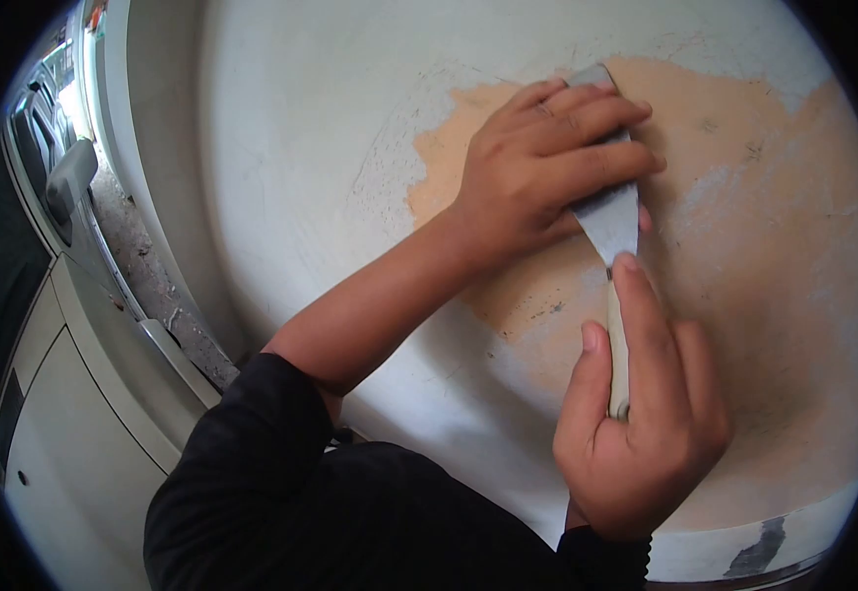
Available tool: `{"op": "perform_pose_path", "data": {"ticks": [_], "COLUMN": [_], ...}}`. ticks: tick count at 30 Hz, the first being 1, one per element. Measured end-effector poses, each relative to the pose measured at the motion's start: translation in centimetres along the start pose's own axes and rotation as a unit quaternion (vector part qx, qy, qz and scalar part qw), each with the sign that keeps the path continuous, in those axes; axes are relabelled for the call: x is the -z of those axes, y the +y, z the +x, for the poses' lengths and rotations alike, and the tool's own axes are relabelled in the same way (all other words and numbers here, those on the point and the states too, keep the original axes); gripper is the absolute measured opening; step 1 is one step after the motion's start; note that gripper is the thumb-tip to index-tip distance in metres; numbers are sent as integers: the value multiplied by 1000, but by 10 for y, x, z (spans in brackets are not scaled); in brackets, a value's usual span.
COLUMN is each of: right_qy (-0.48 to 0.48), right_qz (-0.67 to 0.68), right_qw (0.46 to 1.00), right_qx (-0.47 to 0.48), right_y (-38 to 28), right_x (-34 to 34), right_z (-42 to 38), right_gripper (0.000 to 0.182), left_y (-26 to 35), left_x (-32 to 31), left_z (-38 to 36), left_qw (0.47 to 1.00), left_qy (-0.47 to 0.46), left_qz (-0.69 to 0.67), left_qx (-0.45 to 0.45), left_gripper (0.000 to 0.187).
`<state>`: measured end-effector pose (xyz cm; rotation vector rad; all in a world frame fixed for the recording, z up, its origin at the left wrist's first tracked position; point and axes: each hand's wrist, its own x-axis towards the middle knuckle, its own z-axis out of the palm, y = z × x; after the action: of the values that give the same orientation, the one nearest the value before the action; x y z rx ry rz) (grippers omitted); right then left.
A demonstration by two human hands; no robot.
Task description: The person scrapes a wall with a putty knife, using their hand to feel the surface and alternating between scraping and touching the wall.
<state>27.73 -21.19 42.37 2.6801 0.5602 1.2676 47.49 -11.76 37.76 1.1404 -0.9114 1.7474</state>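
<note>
Both hands are gripping one scraper (612,244), which is standing nearly upright in view before a pale panel (301,108). Closing around the handle (618,369), the right hand (651,428) is pressing its index fingertip near the base of the metal blade (610,225). Its thumb is lying along the handle's left side. Higher up, the left hand (552,163) is clasping the blade — its fingers are crossing the front, while the thumb tip is showing past the right edge. Dark smudges are marking the metal below those fingers, and the blade's top end is poking out above them. Behind everything, a ragged tan patch (715,266) is covering much of the panel; whether the blade is touching it, I cannot tell. Black sleeves (252,443) are covering the upper left arm and right wrist. Off to the left, a side mirror (72,179) is jutting from a vehicle (94,433).
</note>
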Motion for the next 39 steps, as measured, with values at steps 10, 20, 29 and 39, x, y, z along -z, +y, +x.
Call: {"op": "perform_pose_path", "data": {"ticks": [10, 20, 29, 39], "right_qy": [-17, -8, -2, -7], "right_qz": [-21, 24, 12, 27], "right_qw": [1000, 1000, 1000, 1000], "right_qx": [6, 7, 16, 2], "right_y": [-4, 8, 10, 8], "right_x": [8, 4, 1, 2], "right_z": [6, 8, 6, 2], "right_gripper": [44, 44, 43, 45], "left_y": [-4, -6, -4, -1], "left_x": [-1, -7, -3, -2], "left_z": [6, 0, 1, -2], "left_qw": [1000, 999, 999, 1000], "left_qy": [8, 32, 6, 9], "left_qz": [-6, 10, 38, 21], "left_qx": [-10, -28, -12, -4], "left_gripper": [41, 42, 43, 42]}}
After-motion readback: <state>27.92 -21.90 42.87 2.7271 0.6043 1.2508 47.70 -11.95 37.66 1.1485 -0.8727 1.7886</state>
